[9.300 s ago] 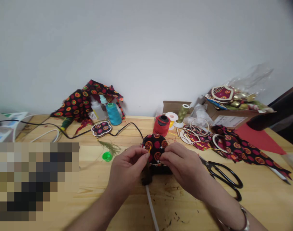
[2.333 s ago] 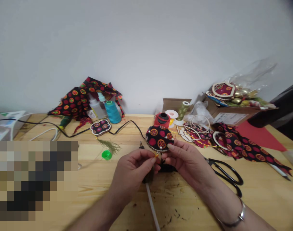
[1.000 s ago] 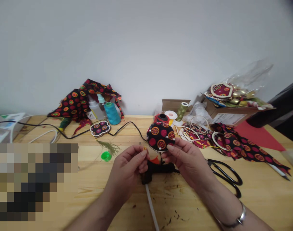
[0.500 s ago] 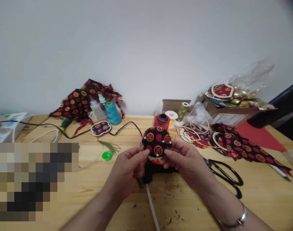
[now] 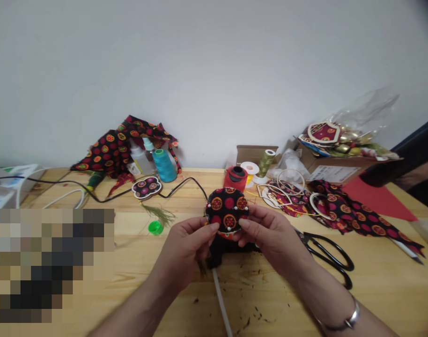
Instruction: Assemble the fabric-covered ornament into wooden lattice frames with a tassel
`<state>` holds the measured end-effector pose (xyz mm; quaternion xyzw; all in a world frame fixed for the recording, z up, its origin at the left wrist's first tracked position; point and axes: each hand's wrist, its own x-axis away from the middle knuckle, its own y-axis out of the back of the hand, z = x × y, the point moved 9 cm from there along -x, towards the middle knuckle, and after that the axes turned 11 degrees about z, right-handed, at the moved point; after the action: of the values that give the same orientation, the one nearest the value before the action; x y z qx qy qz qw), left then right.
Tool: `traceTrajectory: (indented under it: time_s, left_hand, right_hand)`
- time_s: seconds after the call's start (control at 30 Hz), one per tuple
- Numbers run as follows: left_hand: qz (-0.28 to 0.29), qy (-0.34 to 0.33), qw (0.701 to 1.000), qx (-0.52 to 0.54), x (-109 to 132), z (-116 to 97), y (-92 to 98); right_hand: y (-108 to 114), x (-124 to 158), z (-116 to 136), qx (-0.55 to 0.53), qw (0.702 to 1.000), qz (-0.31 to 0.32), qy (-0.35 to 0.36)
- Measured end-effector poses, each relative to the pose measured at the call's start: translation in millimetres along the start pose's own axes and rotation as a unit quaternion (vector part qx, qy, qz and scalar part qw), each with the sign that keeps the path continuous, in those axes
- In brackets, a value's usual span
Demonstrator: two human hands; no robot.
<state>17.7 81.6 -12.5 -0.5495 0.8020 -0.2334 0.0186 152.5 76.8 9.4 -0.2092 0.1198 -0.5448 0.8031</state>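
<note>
Between my two hands is a round patterned fabric piece (image 5: 228, 209), black with red and orange circles and a few white pinheads along its edge. My left hand (image 5: 191, 243) pinches its lower left edge between thumb and fingers. On the right side, my right hand (image 5: 270, 231) grips the rim the same way, its thumb on the front. Just behind and below the piece lies a black object (image 5: 219, 252), partly hidden by my hands. A pale strip (image 5: 221, 299) runs from it toward me.
Black-handled scissors (image 5: 328, 252) lie right of my right hand. Thread spools, a teal cone (image 5: 165, 166) and a red one (image 5: 235, 179), stand behind. A small green cap (image 5: 155, 228), a flower-shaped fabric pendant (image 5: 147, 187), fabric scraps (image 5: 368, 213) and a filled cardboard box (image 5: 335, 168) surround the work.
The round fabric piece has dipped slightly and shifted a little left, its top tipping a bit. Both hands keep their pinch on it.
</note>
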Motion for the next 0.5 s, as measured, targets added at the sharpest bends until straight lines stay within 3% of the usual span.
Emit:
traceTrajectory:
  time_s: [0.33, 0.5]
  left_hand:
    - [-0.013, 0.009, 1.000, 0.015, 0, -1, 3.0]
    - [-0.037, -0.006, 0.999, 0.023, -1, -3, 10.9]
  right_hand:
    - [0, -1, 1, 0.035, 0.999, -0.002, -0.003]
    - [15, 6, 29, 0.176, 0.982, -0.074, 0.003]
